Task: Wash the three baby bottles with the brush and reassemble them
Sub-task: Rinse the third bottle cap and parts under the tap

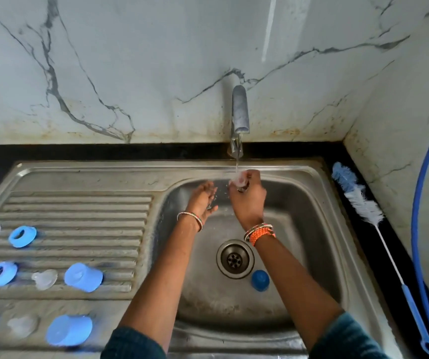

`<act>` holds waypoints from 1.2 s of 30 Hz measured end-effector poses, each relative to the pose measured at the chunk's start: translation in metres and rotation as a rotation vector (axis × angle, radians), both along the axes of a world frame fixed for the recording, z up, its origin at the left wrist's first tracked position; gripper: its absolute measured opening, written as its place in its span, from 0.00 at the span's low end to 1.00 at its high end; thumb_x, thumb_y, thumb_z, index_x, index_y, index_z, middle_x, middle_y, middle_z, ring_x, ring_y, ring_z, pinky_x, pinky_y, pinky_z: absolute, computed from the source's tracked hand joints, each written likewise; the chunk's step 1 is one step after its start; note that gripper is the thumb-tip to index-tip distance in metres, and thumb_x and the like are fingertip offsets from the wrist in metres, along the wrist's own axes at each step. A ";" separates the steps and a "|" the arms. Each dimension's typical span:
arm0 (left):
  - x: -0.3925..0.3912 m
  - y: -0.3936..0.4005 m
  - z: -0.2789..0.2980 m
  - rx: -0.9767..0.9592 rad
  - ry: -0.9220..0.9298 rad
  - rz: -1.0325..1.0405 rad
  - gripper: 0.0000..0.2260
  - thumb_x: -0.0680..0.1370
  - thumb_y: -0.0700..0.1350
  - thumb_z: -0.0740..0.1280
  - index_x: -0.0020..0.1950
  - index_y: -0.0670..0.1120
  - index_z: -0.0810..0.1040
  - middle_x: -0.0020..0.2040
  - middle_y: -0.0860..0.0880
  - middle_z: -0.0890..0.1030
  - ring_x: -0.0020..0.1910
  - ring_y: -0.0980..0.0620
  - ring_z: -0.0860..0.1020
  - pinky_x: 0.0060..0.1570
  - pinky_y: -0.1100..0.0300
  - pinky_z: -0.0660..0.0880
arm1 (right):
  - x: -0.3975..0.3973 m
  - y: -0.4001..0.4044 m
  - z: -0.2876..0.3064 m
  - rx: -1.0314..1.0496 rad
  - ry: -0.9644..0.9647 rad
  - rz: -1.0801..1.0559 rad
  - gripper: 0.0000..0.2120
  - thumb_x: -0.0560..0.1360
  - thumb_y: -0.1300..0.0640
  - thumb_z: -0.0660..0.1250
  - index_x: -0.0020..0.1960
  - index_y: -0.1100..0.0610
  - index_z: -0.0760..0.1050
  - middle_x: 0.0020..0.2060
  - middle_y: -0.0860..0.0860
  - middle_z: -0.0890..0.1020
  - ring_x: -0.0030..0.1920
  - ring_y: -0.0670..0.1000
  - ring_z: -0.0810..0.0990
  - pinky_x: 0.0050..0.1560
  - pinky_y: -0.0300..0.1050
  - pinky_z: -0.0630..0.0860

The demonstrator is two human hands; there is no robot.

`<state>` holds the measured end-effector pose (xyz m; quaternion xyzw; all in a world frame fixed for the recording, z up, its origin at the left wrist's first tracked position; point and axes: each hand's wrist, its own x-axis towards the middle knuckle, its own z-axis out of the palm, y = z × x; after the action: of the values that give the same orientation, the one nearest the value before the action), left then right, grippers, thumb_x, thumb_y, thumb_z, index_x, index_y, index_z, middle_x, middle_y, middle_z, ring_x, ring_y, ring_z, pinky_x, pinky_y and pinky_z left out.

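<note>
I am pinching what looks like a clear teat (pixel 239 179) in my right hand (pixel 247 196) under the tap (pixel 239 117) stream, turning it so water is reaching inside (the brush (pixel 358 200) is lying on the counter); my left hand (pixel 203 200) is hanging open beside it, holding nothing.

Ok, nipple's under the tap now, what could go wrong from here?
The clear nipple is small and wet in the right hand; if it slips it could drop toward the open drain. The blue cap lying in the basin beside that drain may collect dirty runoff. The brush lies on the counter edge, easily knocked.
</note>
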<state>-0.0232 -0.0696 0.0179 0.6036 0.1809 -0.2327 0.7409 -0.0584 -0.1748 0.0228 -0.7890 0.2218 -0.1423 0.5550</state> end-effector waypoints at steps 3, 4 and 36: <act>0.006 0.000 0.001 -0.068 0.034 -0.045 0.08 0.81 0.41 0.56 0.49 0.48 0.75 0.42 0.49 0.79 0.39 0.53 0.77 0.47 0.55 0.75 | 0.013 -0.004 0.019 0.937 0.339 0.117 0.10 0.77 0.55 0.60 0.41 0.60 0.72 0.26 0.52 0.76 0.22 0.47 0.75 0.23 0.35 0.75; 0.007 -0.002 0.004 -0.079 0.040 -0.072 0.09 0.81 0.42 0.57 0.48 0.47 0.76 0.40 0.47 0.80 0.37 0.52 0.78 0.44 0.55 0.76 | 0.012 -0.008 0.024 1.196 0.443 0.203 0.13 0.78 0.54 0.56 0.39 0.60 0.71 0.21 0.50 0.72 0.17 0.44 0.69 0.16 0.32 0.66; 0.005 0.006 -0.005 0.038 0.069 -0.113 0.12 0.82 0.41 0.55 0.48 0.46 0.78 0.44 0.49 0.80 0.43 0.51 0.78 0.48 0.57 0.75 | -0.009 0.004 -0.007 -0.133 -0.097 0.000 0.12 0.73 0.65 0.69 0.56 0.61 0.73 0.44 0.48 0.79 0.42 0.43 0.79 0.40 0.27 0.72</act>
<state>-0.0180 -0.0634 0.0125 0.6184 0.1765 -0.2914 0.7081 -0.0670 -0.1704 0.0153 -0.8163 0.1848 -0.1948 0.5114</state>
